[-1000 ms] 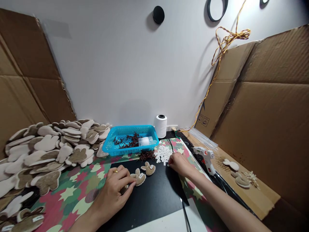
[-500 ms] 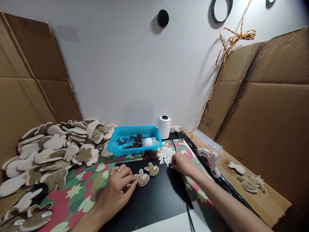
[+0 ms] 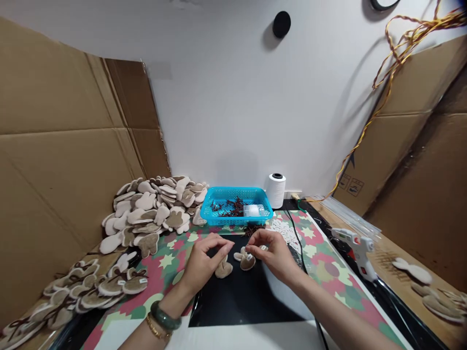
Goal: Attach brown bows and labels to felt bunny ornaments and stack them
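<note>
My left hand point(image 3: 209, 257) hovers over the black mat point(image 3: 251, 306), thumb and forefinger pinched together; anything between them is too small to make out. Facing it, my right hand point(image 3: 272, 250) has its thumb and forefinger closed in a pinch, its contents also unclear. Under my left fingers lies a brown felt rabbit shape point(image 3: 224, 269) with no label showing. Between the hands sits another rabbit shape point(image 3: 247, 263) bearing a small white label. A third rabbit shape is partly covered by my right hand. Loose white labels point(image 3: 286, 235) lie beyond my right hand.
A blue basket point(image 3: 237, 221) holds dark brown bows and a clear container. A white thread cone point(image 3: 277, 192) stands beside it. Felt shapes point(image 3: 153, 214) are heaped at left, with finished-looking bowed ones point(image 3: 98, 289) nearer. A glue gun point(image 3: 359, 250) and black cable lie right.
My right hand has come back from the label pile to above the mat. My left hand has lifted off the rabbit shape and turned toward it. The view has swung left.
</note>
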{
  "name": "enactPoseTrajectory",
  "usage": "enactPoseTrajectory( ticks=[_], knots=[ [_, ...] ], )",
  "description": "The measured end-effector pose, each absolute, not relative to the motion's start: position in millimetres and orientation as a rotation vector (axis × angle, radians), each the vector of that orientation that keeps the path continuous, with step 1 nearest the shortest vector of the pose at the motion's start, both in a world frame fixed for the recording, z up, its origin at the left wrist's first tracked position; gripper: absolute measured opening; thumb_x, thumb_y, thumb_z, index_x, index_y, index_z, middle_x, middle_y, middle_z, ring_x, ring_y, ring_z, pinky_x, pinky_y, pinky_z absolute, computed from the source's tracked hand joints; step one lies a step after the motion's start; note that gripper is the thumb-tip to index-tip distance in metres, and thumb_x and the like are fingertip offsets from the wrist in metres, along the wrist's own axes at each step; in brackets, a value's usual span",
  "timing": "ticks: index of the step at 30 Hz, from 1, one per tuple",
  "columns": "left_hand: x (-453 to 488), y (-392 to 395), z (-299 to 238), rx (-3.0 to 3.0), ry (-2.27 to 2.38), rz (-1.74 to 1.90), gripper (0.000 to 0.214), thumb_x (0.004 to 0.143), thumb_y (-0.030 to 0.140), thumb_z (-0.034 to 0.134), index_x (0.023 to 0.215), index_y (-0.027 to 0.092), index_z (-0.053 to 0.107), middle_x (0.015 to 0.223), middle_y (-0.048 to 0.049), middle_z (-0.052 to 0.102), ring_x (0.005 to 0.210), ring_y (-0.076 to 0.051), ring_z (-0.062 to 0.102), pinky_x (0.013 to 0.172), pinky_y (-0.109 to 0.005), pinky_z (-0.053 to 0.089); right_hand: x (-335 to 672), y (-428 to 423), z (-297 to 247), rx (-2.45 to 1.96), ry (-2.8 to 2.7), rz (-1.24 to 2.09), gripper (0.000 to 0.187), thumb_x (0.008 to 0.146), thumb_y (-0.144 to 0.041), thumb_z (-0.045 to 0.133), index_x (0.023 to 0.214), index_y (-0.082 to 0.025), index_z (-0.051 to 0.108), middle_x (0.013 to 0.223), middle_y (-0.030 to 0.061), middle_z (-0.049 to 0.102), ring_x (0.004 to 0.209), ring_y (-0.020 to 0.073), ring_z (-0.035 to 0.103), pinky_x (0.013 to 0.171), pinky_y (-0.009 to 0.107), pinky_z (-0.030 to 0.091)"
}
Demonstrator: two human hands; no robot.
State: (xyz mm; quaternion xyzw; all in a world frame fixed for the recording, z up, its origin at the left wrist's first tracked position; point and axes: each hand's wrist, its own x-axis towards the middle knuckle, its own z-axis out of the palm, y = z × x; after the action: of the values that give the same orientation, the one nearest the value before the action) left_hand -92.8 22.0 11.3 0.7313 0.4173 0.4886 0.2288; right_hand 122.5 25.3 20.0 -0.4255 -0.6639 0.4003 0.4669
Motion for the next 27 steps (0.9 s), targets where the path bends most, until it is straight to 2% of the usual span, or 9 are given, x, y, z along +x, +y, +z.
enactPoseTrajectory(
  ticks=[4, 8, 11, 14, 17, 20, 24, 27],
  knots=[
    [-99.5, 17.8, 10.7, 1.96, 1.092, 1.285, 0.019, 0.085, 0.037, 0.075, 0.082, 0.019, 0.081, 0.075, -0.0044, 0.074, 0.071, -0.018, 0.067, 0.067, -0.029, 0.052, 93.3, 25.6, 18.2, -0.951, -1.483, 1.072, 0.022, 0.075, -0.038, 0.081, 0.07, -0.019, 0.069, 0.069, 0.0, 0.064, 0.059, 0.0133, 0.057, 0.05, 0.023, 0.046],
    [-103.1, 15.7, 8.9, 1.862, 1.089, 1.32, 0.022, 0.087, 0.034, 0.072, 0.072, 0.018, 0.076, 0.07, -0.0027, 0.071, 0.068, -0.017, 0.065, 0.068, -0.028, 0.051, 83.0, 25.2, 13.4, -0.965, -1.432, 1.154, 0.026, 0.076, -0.041, 0.081, 0.072, -0.019, 0.068, 0.065, -0.0012, 0.061, 0.051, 0.011, 0.05, 0.042, 0.021, 0.036],
    [-103.0, 15.6, 12.0, 1.866, 1.096, 1.314, 0.023, 0.087, 0.029, 0.07, 0.067, 0.018, 0.071, 0.069, -0.0018, 0.069, 0.069, -0.016, 0.064, 0.068, -0.028, 0.049, 83.2, 24.9, 12.1, -0.989, -1.513, 1.107, 0.021, 0.08, -0.037, 0.076, 0.073, -0.019, 0.067, 0.067, -0.0012, 0.061, 0.053, 0.0112, 0.05, 0.046, 0.022, 0.038],
    [-103.7, 16.0, 15.6, 1.916, 1.119, 1.265, 0.022, 0.085, 0.027, 0.069, 0.066, 0.018, 0.069, 0.068, -0.0016, 0.068, 0.067, -0.016, 0.062, 0.067, -0.027, 0.048, 85.4, 24.1, 14.9, -0.992, -1.695, 0.914, 0.013, 0.083, -0.025, 0.071, 0.072, -0.019, 0.067, 0.073, -0.0003, 0.061, 0.066, 0.014, 0.056, 0.059, 0.025, 0.043],
    [-110.5, 15.6, 13.8, 2.01, 1.152, 1.182, 0.021, 0.088, 0.027, 0.068, 0.069, 0.018, 0.069, 0.07, -0.0017, 0.069, 0.069, -0.016, 0.062, 0.067, -0.028, 0.047, 88.0, 24.2, 17.7, -1.046, -1.891, 0.702, 0.012, 0.082, -0.017, 0.068, 0.071, -0.019, 0.066, 0.075, 0.0011, 0.062, 0.078, 0.0176, 0.058, 0.067, 0.028, 0.043],
    [-124.7, 12.9, 3.9, 2.276, 1.162, 1.104, 0.019, 0.093, 0.026, 0.066, 0.077, 0.019, 0.073, 0.074, -0.0018, 0.069, 0.073, -0.017, 0.061, 0.072, -0.03, 0.045, 91.0, 26.6, 14.3, -1.196, -2.004, 0.631, 0.012, 0.085, -0.017, 0.067, 0.073, -0.019, 0.067, 0.077, 0.002, 0.063, 0.082, 0.0196, 0.058, 0.069, 0.029, 0.042],
    [-143.0, 6.5, -14.1, 2.701, 1.111, 1.015, 0.021, 0.099, 0.021, 0.058, 0.094, 0.023, 0.078, 0.072, -0.001, 0.062, 0.072, -0.018, 0.055, 0.078, -0.034, 0.039, 92.0, 28.9, 3.3, -1.345, -2.048, 0.642, 0.011, 0.085, -0.017, 0.07, 0.074, -0.019, 0.068, 0.078, 0.0022, 0.066, 0.082, 0.0209, 0.059, 0.07, 0.029, 0.04],
    [-147.2, 3.3, -22.8, 2.798, 1.056, 0.943, 0.024, 0.1, 0.017, 0.055, 0.097, 0.024, 0.078, 0.072, -0.0006, 0.059, 0.07, -0.017, 0.053, 0.079, -0.035, 0.037, 87.8, 26.1, -0.9, -1.399, -2.024, 0.65, 0.013, 0.084, -0.016, 0.072, 0.072, -0.019, 0.068, 0.078, 0.0024, 0.069, 0.082, 0.0214, 0.059, 0.071, 0.03, 0.038]
  ],
)
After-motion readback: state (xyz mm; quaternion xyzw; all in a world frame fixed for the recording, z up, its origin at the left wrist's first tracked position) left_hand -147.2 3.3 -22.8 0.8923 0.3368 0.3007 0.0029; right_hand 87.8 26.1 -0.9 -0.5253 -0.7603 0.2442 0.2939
